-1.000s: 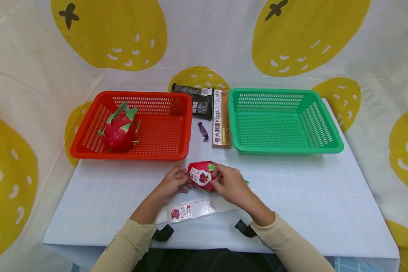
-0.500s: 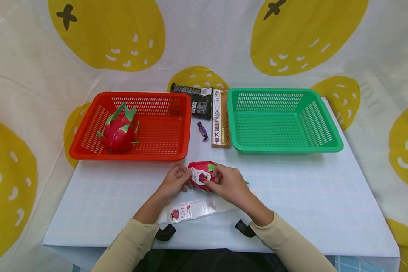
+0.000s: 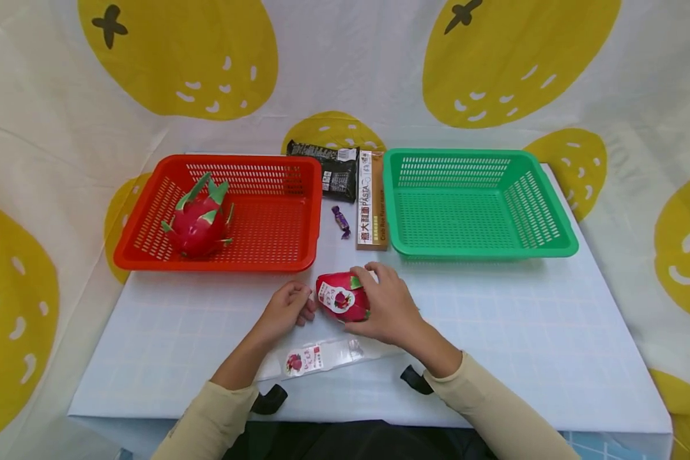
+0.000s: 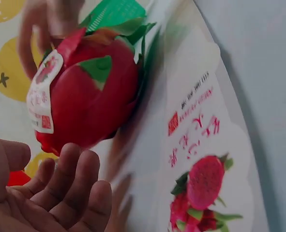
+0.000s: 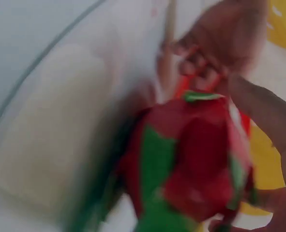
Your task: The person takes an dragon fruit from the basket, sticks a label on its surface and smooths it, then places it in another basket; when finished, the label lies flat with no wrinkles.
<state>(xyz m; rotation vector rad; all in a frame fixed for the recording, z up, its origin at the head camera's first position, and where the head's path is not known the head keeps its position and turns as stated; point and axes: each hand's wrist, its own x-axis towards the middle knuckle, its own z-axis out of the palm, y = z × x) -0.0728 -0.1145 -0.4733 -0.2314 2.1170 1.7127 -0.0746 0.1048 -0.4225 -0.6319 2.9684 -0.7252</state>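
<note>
My right hand [image 3: 388,308] grips a red dragon fruit [image 3: 358,313] with green leaf tips, thumb on its near side and fingers over the far side. A white printed sticker [image 3: 336,298] lies on the fruit's left face. Just left of the fruit is my left hand [image 3: 287,310], its fingers loosely bent and nothing between them; in the left wrist view they sit close below the fruit [image 4: 106,89]. A clear strip with a printed dragon fruit label [image 3: 303,360] lies on the table in front of both hands. The right wrist view is blurred.
At the back left, a red basket [image 3: 218,264] holds another dragon fruit [image 3: 197,227]. A green basket [image 3: 483,251] stands at the back right. Between them are a black packet [image 3: 339,179], a pasta box [image 3: 372,211] and a purple wrapped candy [image 3: 341,222].
My right hand has gone from fingertips on the sticker to a wider grip round the dragon fruit. My left fingers have drawn back leftward, away from the sticker's edge.
</note>
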